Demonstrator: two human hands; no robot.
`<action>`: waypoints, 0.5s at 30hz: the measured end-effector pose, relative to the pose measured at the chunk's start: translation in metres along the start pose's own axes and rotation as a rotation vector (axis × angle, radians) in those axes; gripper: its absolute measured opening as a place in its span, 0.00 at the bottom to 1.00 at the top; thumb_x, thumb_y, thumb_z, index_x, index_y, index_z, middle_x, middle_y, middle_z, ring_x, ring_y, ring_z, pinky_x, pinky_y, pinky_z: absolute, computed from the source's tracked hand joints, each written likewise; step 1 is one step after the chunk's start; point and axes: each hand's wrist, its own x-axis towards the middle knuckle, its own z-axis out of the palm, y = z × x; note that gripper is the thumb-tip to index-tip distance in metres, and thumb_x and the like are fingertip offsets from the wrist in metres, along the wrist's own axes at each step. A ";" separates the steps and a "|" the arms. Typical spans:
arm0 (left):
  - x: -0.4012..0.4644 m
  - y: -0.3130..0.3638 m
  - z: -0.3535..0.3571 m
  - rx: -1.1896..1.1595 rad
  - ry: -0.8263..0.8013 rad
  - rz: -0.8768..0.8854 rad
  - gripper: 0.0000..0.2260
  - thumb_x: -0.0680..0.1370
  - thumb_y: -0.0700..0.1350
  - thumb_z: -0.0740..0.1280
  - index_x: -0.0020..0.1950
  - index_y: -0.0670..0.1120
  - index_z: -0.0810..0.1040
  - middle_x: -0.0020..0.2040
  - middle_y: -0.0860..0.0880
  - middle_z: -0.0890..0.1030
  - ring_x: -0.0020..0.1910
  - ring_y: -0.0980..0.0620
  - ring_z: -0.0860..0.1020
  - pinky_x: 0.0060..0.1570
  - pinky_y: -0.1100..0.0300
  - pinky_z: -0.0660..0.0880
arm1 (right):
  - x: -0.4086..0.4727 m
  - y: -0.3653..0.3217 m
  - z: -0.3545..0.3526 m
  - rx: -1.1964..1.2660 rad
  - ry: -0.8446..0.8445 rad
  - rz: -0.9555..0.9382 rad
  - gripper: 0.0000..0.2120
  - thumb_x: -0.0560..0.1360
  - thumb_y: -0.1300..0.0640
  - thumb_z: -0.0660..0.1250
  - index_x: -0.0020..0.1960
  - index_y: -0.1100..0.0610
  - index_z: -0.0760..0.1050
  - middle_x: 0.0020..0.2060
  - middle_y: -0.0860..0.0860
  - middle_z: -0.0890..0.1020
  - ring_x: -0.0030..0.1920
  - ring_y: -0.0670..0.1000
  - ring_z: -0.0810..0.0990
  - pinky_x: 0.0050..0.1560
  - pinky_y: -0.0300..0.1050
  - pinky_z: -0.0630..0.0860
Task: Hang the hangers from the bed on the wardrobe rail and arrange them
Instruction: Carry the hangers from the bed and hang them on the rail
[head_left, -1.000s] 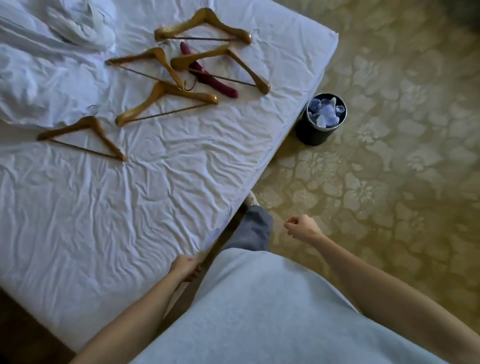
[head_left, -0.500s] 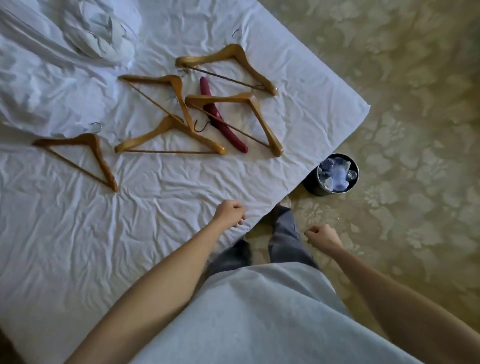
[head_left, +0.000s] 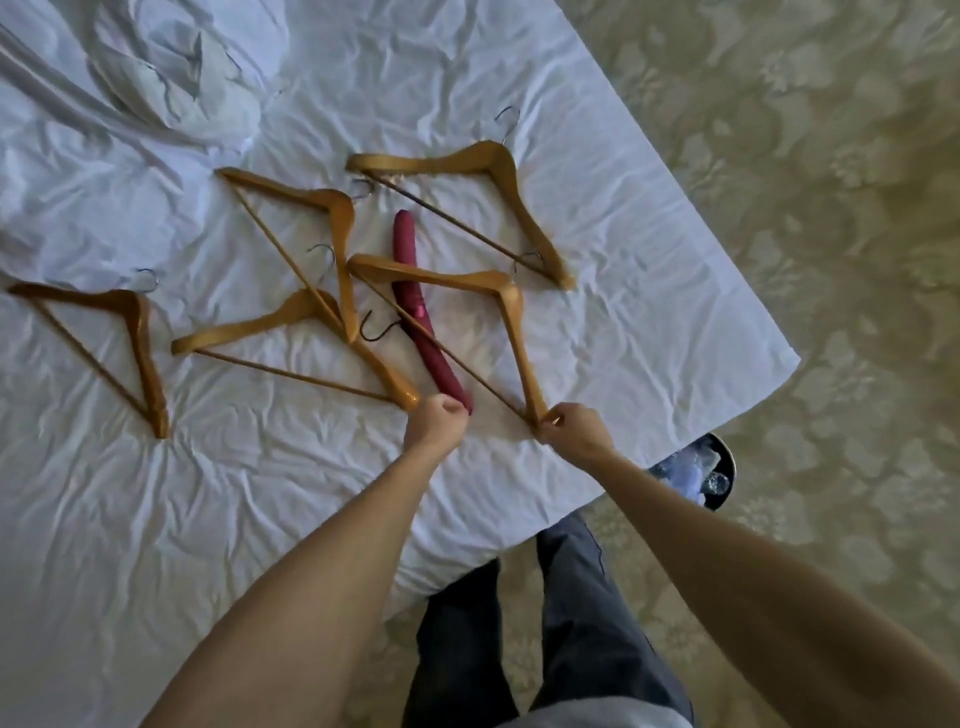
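Right hand (head_left: 574, 431) pinching wooden hanger (head_left: 511, 332) tip near bed (head_left: 675, 291) edge, left hand (head_left: 435, 423) curled, empty

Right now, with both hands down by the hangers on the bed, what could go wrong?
1. The right hand pinches the end of a wooden hanger whose bar crosses over the red padded hanger. Lifting it might drag the red one along.
2. Two more wooden hangers overlap nearby, and their hooks could snag.
3. The bin stands by the corner of the bed; a dropped hanger might land in it.
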 end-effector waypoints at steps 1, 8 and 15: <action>0.012 0.013 0.001 -0.003 0.027 0.012 0.05 0.77 0.45 0.66 0.46 0.51 0.81 0.48 0.48 0.85 0.49 0.46 0.83 0.52 0.53 0.81 | 0.016 -0.006 -0.003 0.003 0.022 0.009 0.10 0.77 0.53 0.66 0.54 0.54 0.82 0.44 0.52 0.83 0.45 0.55 0.82 0.43 0.47 0.77; 0.093 0.091 0.045 -0.054 0.149 0.028 0.21 0.77 0.51 0.70 0.67 0.44 0.76 0.63 0.44 0.80 0.64 0.43 0.77 0.60 0.54 0.74 | 0.110 -0.036 -0.011 0.121 0.410 -0.006 0.13 0.76 0.56 0.64 0.59 0.52 0.78 0.51 0.53 0.83 0.54 0.55 0.81 0.53 0.51 0.79; 0.140 0.133 0.091 -0.129 0.130 -0.011 0.30 0.75 0.54 0.73 0.69 0.41 0.68 0.67 0.42 0.76 0.65 0.39 0.76 0.58 0.48 0.74 | 0.177 -0.069 -0.049 0.098 0.635 -0.211 0.13 0.74 0.54 0.66 0.58 0.55 0.75 0.53 0.50 0.78 0.51 0.55 0.79 0.46 0.48 0.74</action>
